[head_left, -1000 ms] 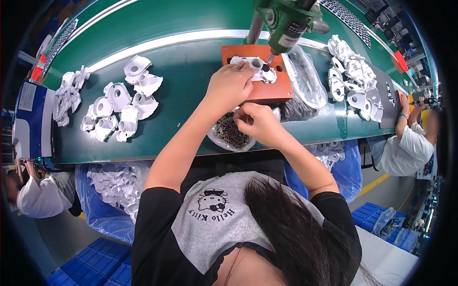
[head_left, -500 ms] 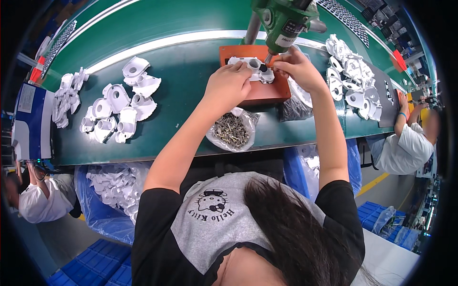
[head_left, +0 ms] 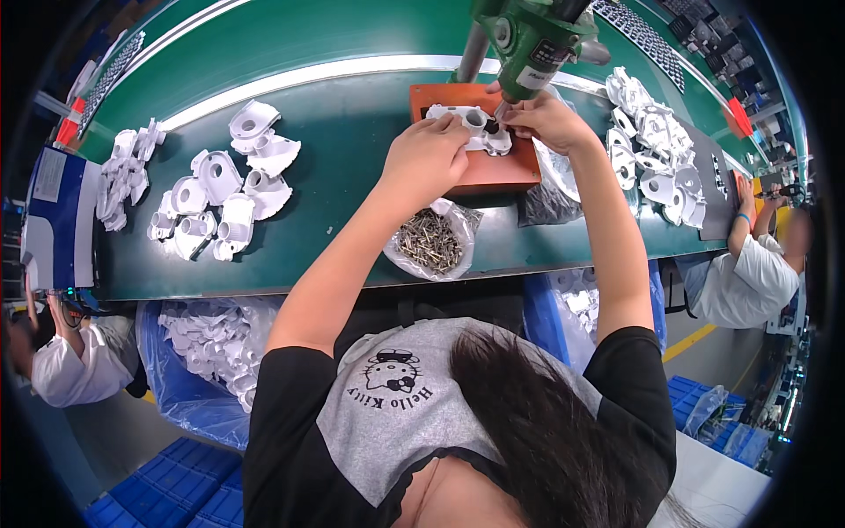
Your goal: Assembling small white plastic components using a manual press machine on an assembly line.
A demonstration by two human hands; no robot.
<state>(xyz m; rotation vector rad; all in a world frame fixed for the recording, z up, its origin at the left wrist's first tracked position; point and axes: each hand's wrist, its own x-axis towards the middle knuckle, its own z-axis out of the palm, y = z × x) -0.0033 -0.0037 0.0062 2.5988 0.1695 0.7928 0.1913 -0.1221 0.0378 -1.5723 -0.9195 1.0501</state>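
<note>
A white plastic housing part (head_left: 498,144) lies on the orange block (head_left: 502,172) under the green press-like machine (head_left: 526,63). A small black piece (head_left: 492,128) shows at its right end. My left hand (head_left: 427,160) grips the housing part's left side, fingertips over its top edge. Beside the machine's lower tip, my right hand (head_left: 552,125) has its thumb and fingers pinched together near the part's right end. Whatever they hold is too small or hidden to make out. Just this side of the block sits an open clear bag of metal screws (head_left: 429,241).
White plastic parts lie in groups on the green table (head_left: 339,198), with a left group (head_left: 218,179) and a right heap (head_left: 656,132). A dark-filled bag (head_left: 547,204) touches the block's right side. Lined blue bins (head_left: 189,414) stand below the edge. Co-workers sit at both sides.
My right hand's fingers have shifted slightly, with one fingertip now raised beside the machine's tip. My left hand stays on the housing part. The whole view has shifted a little.
</note>
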